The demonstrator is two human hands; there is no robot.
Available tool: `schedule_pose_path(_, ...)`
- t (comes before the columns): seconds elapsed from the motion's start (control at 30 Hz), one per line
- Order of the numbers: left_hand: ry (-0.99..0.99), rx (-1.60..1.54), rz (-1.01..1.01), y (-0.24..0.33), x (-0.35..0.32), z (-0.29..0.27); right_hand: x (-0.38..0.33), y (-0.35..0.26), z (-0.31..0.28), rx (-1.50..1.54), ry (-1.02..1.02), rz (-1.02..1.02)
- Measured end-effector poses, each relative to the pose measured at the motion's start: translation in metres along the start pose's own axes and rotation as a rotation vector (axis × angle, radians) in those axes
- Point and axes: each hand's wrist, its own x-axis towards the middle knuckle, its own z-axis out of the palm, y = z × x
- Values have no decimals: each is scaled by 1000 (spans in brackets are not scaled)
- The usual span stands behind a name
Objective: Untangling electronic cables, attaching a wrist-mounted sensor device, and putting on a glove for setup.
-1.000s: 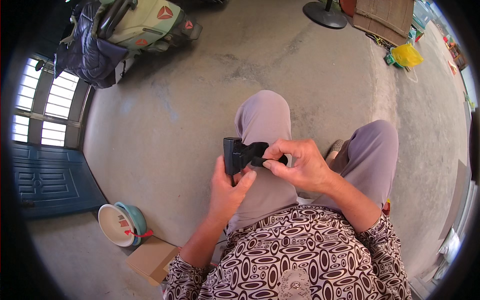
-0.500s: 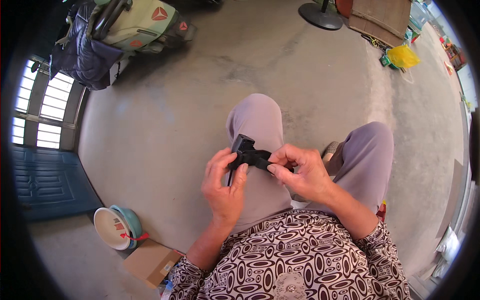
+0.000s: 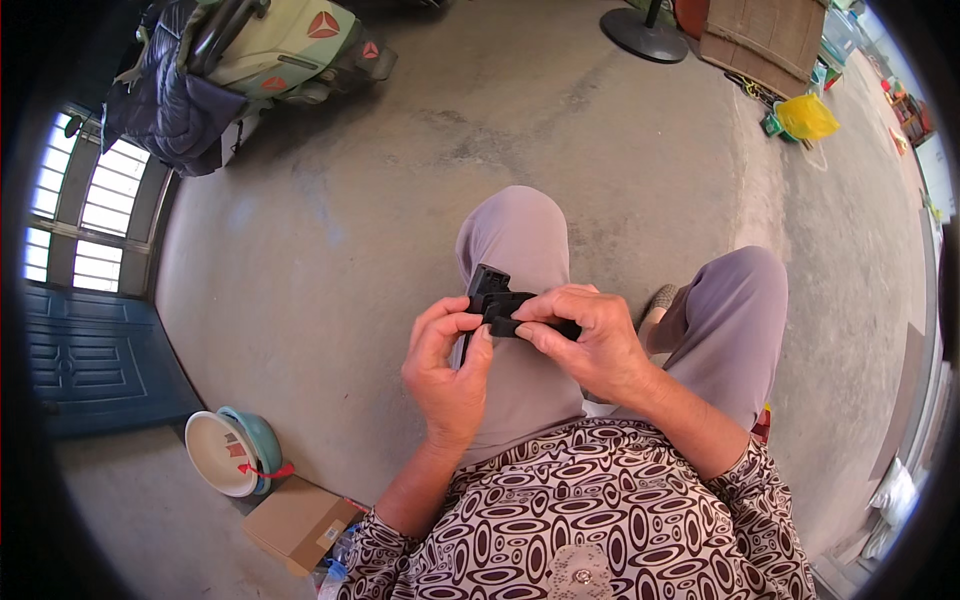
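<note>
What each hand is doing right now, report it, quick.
Left hand: closed, holding the black device between thumb and fingers.
Right hand: closed, pinching the device's black strap.

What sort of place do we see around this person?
It looks like a garage or a household storage room: a scooter stands on a concrete floor, and a white basin is near a cardboard box.

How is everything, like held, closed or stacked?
Black boxy plastic device: held in the left hand
Black flexible strap: pinched by the right hand
White round plastic basin: stacked with the teal round plastic basin
Brown cardboard box: looks closed
Blue panelled door: can't tell whether shut
Pale green scooter: standing upright, dark quilted cover draped at one end
</note>
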Motion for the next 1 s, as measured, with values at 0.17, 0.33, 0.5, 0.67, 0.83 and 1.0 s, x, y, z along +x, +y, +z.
schedule_pose_path(0.17, -44, -52, -50, 0, 1, -4, 3, 1, 5, -77, 31, 43)
schedule_pose_path(0.33, -61, -50, -61, 0, 1, -6, 8, -4, 5, -95, 40, 21)
schedule_pose_path(0.5, -18, -123, -81, -3, 1, -2, 13, -5, 4, -103, 16, 1)
schedule_pose_path(0.67, -37, -119, -110, 5, 3, 0, 26, -7, -8, -167, -159, 95)
schedule_pose_path(0.83, -35, -78, -133, 5, 4, -2, 35, -15, -5, -154, -211, 143)
schedule_pose_path(1.0, 18, -29, -168, 8, 7, 2, 28, -9, -1, -27, -190, 222)
